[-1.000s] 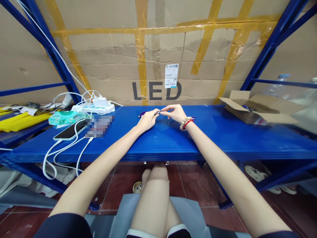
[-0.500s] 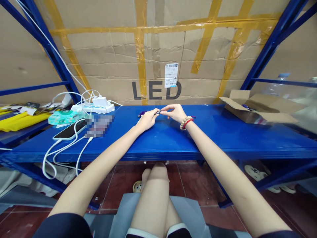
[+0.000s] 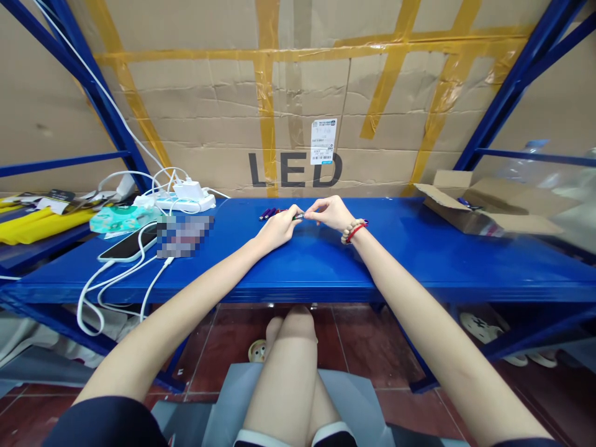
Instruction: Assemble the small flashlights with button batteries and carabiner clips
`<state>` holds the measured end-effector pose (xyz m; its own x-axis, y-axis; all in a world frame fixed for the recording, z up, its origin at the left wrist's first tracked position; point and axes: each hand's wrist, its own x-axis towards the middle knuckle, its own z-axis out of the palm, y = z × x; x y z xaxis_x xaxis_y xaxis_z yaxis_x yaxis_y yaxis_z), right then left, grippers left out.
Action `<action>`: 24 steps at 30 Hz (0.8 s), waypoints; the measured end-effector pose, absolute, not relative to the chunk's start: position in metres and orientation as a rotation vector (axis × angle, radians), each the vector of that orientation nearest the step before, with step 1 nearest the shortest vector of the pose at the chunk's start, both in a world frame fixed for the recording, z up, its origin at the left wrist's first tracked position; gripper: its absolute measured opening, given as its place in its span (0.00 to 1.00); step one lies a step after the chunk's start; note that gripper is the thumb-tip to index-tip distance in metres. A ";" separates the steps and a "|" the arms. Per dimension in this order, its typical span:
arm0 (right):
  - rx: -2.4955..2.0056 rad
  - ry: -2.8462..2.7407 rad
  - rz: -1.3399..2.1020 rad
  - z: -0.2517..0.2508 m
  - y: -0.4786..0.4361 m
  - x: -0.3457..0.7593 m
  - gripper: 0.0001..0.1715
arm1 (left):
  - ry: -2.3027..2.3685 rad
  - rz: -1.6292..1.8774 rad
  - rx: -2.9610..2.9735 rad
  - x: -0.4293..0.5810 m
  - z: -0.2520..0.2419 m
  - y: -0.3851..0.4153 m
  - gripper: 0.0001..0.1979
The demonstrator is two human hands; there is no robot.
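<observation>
My left hand (image 3: 278,228) is closed around a slim dark pen (image 3: 298,216), whose end sticks out past the thumb and forefinger. The fingertips of my right hand (image 3: 331,213) pinch together at that protruding end; any small part between them is too tiny to make out. Just behind my left hand, several purple-blue pens (image 3: 267,214) lie on the blue table (image 3: 321,261), partly covered by that hand. A bit of something purple (image 3: 365,222) shows beyond my right wrist, which wears a beaded bracelet and a red band.
An opened cardboard box (image 3: 460,211) with pen-like items inside stands at the right. On the left are a phone (image 3: 128,243), white cables, a power strip (image 3: 186,202) and a teal packet (image 3: 121,217). A large carton (image 3: 209,124) rises behind the table.
Both hands have shifted very slightly, staying together at the pen's end. More of the purple-blue pens behind my left hand now shows.
</observation>
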<state>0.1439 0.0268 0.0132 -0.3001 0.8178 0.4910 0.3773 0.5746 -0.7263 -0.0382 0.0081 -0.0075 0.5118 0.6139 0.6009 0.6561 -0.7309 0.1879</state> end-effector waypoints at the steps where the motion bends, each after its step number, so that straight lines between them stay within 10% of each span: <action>1: -0.990 -1.909 0.609 0.014 0.026 0.144 0.23 | -1.108 -1.011 -2.661 -0.038 -0.008 0.008 0.08; 24: -0.849 -1.686 0.774 0.025 0.021 0.138 0.28 | -1.042 -1.361 -2.588 -0.032 0.001 0.012 0.13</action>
